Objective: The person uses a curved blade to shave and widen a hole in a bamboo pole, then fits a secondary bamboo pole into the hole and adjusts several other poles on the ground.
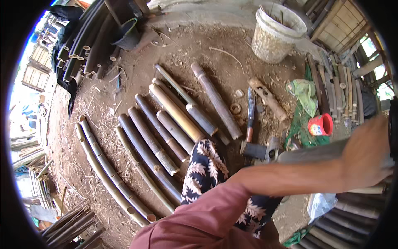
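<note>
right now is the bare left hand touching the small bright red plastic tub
Apart: the head view shows a visible gap between the blurred left hand and the red tub, which is up and to the left in the picture.

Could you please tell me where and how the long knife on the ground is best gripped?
Probably by its brown handle, from above and the near side: the long knife lies with its handle nearer, its blade pointing away.

We've got bamboo poles [178, 113] w/ smooth, semi-glossy skin; a hollowed bamboo pc [271, 101], rough; white bucket [271, 41], crusty matt plastic; red tub [316, 125], glossy plastic; clear bag [321, 205], shiny plastic; our sleeve [207, 216], matt cloth; dirt floor [186, 43], v. rough.
</note>
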Motion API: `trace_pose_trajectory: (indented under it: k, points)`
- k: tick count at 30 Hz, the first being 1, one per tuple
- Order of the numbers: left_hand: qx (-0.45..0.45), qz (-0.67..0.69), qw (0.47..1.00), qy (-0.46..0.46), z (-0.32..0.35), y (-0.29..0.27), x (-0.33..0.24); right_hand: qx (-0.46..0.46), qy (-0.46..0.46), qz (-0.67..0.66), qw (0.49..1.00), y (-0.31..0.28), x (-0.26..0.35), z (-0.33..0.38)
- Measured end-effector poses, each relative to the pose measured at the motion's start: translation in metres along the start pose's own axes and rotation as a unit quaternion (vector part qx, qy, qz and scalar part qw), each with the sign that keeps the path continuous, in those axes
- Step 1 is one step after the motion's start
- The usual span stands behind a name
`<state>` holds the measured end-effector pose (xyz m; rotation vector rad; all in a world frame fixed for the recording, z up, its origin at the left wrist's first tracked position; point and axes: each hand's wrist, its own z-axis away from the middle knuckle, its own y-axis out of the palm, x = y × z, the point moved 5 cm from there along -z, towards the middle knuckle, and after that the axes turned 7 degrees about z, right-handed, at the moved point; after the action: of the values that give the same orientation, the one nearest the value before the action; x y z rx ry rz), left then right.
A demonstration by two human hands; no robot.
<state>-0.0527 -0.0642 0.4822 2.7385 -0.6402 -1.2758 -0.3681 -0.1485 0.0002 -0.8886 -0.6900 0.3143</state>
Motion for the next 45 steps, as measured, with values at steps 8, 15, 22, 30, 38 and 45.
trace_pose_trajectory:
  k: [8, 15, 22, 30, 38, 45]
  points:
    - [0.406, -0.182, 0.895, 0.004, -0.013, -0.036, 0.109, 0.012, -0.022, -0.058, 0.998, 0.009, -0.046, 0.019]
    - [0.587, -0.409, 0.678, -0.169, 0.143, -0.273, 0.335, 0.088, 0.116, 0.068, 0.987, 0.027, -0.156, 0.187]
    - [0.632, -0.606, 0.399, -0.273, 0.237, -0.316, 0.392, 0.115, 0.318, 0.159, 0.928, 0.031, -0.171, 0.277]
    - [0.674, -0.403, 0.604, -0.137, 0.239, -0.192, 0.400, 0.004, 0.292, 0.133, 0.947, 0.035, -0.157, 0.256]
    - [0.331, -0.347, 0.682, -0.553, 0.374, -0.097, 0.363, -0.015, 0.331, 0.126, 0.935, 0.057, -0.212, 0.291]
    - [0.277, -0.271, 0.637, -0.666, 0.460, -0.068, 0.365, 0.020, 0.313, 0.129, 0.941, 0.024, -0.208, 0.255]
